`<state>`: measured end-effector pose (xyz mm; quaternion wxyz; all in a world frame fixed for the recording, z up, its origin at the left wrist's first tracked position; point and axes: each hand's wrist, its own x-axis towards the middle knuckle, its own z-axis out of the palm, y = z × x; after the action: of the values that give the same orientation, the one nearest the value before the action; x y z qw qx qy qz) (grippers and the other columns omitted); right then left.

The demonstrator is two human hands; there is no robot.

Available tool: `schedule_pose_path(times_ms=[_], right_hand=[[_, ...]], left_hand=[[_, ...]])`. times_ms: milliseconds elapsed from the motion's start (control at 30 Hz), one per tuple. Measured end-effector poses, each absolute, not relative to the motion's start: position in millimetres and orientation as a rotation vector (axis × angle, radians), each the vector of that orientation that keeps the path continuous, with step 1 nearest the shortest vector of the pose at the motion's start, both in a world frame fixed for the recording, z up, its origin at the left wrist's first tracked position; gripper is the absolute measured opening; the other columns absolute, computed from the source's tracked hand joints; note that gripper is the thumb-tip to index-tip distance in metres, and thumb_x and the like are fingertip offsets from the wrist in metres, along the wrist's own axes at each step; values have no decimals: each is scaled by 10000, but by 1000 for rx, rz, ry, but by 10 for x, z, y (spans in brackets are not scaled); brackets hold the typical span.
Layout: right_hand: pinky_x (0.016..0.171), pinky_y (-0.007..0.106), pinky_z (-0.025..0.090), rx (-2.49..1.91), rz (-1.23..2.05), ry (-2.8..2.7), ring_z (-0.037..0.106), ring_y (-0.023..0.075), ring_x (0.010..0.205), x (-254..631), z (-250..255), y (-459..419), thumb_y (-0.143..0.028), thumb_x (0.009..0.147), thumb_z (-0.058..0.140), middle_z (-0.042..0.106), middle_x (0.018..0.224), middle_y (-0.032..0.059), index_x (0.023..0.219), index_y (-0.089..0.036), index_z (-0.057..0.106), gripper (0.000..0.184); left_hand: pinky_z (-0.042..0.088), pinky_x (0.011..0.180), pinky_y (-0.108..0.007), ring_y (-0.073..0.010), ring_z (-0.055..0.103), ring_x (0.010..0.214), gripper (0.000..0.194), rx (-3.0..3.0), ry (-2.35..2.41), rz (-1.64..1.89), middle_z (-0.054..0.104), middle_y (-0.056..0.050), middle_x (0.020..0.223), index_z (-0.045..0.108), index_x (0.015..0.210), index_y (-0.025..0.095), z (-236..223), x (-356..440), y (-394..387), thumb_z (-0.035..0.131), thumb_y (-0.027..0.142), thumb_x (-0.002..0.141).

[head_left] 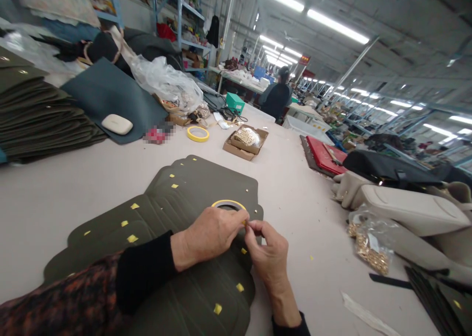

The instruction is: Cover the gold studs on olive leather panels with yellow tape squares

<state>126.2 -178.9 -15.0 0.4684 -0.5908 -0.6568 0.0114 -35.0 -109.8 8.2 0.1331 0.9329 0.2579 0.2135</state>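
My left hand is closed on a roll of yellow tape, holding it over the dark olive panels. Close beside it, my right hand pinches with thumb and forefinger at the tape's end, where a bit of yellow shows between the fingertips. The panels lie overlapped in a fanned row on the table, with small yellow tape pieces stuck on them. Small metal studs show near the right edges. My left hand covers part of the roll.
Beyond the panels are a second tape roll and a cardboard box of gold hardware. Stacked olive pieces stand at left, near a white case. Bags of gold parts and beige bags lie right. A person sits further back.
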Motion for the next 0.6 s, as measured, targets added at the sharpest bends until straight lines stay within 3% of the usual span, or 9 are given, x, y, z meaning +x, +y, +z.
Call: schedule_pose_path(times_ms=[167, 433, 600], right_hand=[[574, 220, 470, -1451, -134, -1628, 599, 114, 541, 1231, -155, -1797, -155, 789, 575, 673, 637, 2, 738, -181, 676, 117], [478, 232, 490, -1430, 785, -901, 562, 120, 465, 1079, -85, -1747, -331, 764, 665, 598, 514, -27, 676, -156, 648, 197], [436, 213, 505, -1409, 813, -614, 536, 93, 435, 1250, -137, -1621, -339, 627, 776, 583, 506, -39, 628, -148, 641, 234]], left_hand=[[402, 627, -265, -166, 612, 744, 122, 2684, 782, 634, 630, 12, 815, 531, 907, 209, 106, -334, -1102, 438, 132, 895], [318, 553, -286, -159, 504, 609, 185, 2808, 738, 1044, 540, -2, 676, 506, 738, 191, 137, -310, -1090, 398, 117, 868], [338, 572, -283, -159, 496, 629, 184, 2796, 677, 1113, 540, -2, 692, 514, 767, 189, 150, -332, -1179, 402, 129, 901]])
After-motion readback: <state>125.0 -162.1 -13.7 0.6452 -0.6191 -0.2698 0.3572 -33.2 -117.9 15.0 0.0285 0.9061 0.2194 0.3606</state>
